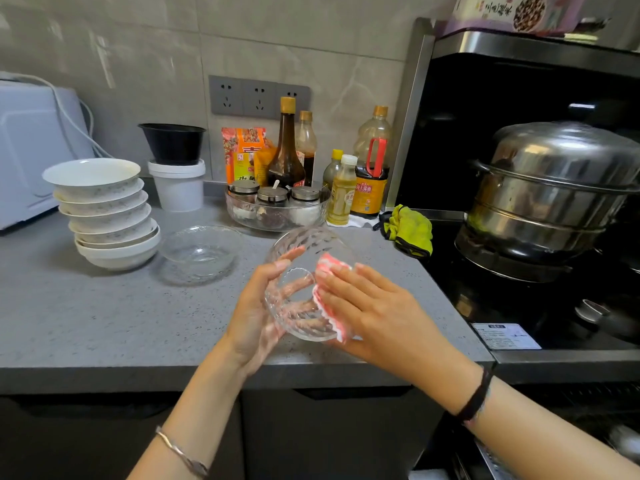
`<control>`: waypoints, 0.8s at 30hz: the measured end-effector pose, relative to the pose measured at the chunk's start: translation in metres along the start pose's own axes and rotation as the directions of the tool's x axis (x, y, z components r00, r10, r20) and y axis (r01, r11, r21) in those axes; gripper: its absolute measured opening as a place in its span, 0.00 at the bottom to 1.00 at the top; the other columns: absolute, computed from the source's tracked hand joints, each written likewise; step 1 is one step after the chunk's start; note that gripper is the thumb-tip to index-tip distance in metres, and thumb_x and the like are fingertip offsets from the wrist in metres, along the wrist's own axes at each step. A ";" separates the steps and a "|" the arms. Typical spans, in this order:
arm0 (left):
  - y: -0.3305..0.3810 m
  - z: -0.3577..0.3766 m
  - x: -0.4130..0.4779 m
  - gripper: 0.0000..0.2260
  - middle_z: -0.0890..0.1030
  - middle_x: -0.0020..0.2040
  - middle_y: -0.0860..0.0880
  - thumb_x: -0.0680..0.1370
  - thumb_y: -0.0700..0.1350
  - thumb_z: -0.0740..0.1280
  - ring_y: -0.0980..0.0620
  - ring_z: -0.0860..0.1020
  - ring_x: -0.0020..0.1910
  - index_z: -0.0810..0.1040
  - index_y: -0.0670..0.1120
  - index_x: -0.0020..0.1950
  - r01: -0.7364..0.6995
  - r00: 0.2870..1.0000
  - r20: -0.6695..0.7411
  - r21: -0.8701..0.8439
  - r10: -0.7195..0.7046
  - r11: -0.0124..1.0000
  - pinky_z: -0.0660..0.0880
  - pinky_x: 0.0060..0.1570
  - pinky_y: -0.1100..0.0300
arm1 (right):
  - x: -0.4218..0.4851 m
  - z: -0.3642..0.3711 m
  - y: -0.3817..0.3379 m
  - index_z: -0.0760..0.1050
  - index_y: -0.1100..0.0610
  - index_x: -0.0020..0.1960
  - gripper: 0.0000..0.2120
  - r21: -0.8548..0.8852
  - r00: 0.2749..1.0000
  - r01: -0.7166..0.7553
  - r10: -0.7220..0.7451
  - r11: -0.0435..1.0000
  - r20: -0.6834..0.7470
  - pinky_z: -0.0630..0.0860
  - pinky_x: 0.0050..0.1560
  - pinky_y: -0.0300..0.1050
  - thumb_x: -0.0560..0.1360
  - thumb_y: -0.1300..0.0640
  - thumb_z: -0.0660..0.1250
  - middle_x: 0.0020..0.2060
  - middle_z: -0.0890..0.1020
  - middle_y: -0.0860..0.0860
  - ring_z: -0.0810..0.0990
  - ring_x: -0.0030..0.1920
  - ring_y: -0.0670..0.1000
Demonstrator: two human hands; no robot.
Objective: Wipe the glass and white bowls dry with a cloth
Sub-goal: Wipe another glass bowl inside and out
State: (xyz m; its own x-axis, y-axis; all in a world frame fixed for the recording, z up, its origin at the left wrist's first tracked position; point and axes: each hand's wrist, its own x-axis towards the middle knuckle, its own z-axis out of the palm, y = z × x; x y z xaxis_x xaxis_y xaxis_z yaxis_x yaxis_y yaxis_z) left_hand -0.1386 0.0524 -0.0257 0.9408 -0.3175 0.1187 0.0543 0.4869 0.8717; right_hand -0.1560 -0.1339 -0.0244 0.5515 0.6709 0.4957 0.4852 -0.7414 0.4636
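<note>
Grey speckled bench (104, 323), tiled wall (138, 46) w/ sockets (258, 97) behind, black stove (512, 306) off to the right. Left hand (258, 306) grips the glass bowl (298, 306), which is tipped on its side just above the bench. The fingers curl round it and show thru the glass. Right hand (374, 306), fingers straight, presses a pink cloth (329, 268) flat on the bowl's right side. Beyond the left hand a second glass bowl (201, 252) sits on the bench; further left, a stack of white bowls (107, 216). Beyond the right hand, a yellow rag (410, 228) and a steel pot (554, 188). Most of the cloth is hidden under the right hand. Pot cut off at the frame edge.
</note>
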 end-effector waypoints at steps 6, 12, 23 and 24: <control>-0.007 0.011 -0.001 0.45 0.81 0.59 0.40 0.53 0.67 0.78 0.41 0.80 0.57 0.74 0.52 0.67 0.031 0.999 0.012 -0.029 -0.031 0.999 0.80 0.44 0.49 | 0.005 0.007 -0.020 0.82 0.58 0.56 0.30 0.097 0.997 -0.046 0.052 0.994 -0.064 0.80 0.43 0.40 0.54 0.58 0.83 0.53 0.84 0.53 0.84 0.51 0.51; -0.029 0.029 -0.002 0.32 0.81 0.60 0.51 0.60 0.62 0.71 0.43 0.81 0.57 0.72 0.67 0.64 -0.048 0.998 -0.053 -0.138 0.041 0.989 0.79 0.49 0.49 | 0.025 -0.012 -0.054 0.78 0.55 0.62 0.22 0.415 0.944 -0.253 0.317 0.874 -0.092 0.74 0.30 0.37 0.69 0.58 0.60 0.52 0.84 0.47 0.83 0.46 0.45; -0.002 0.004 0.003 0.37 0.80 0.59 0.37 0.57 0.62 0.76 0.34 0.80 0.56 0.75 0.54 0.64 0.113 0.989 0.087 0.041 -0.116 0.993 0.75 0.56 0.37 | 0.010 -0.007 0.035 0.55 0.61 0.75 0.39 -0.297 0.978 0.200 -0.173 0.934 0.115 0.44 0.75 0.53 0.69 0.54 0.68 0.74 0.58 0.57 0.54 0.75 0.54; -0.001 0.005 0.003 0.35 0.80 0.59 0.36 0.60 0.61 0.74 0.33 0.79 0.56 0.74 0.53 0.65 0.150 0.981 0.120 0.044 -0.154 0.988 0.74 0.58 0.36 | 0.014 -0.011 0.037 0.51 0.61 0.76 0.38 -0.345 0.976 0.217 -0.189 0.913 0.113 0.43 0.76 0.52 0.71 0.56 0.64 0.75 0.55 0.57 0.51 0.76 0.54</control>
State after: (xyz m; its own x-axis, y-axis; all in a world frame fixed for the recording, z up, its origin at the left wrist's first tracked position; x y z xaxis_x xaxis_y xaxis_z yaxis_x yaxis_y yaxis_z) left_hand -0.1374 0.0470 -0.0239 0.8741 -0.4842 0.0389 0.1800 0.3971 0.9000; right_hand -0.1379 -0.1514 0.0076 0.5227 0.7929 0.3133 0.3285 -0.5264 0.7842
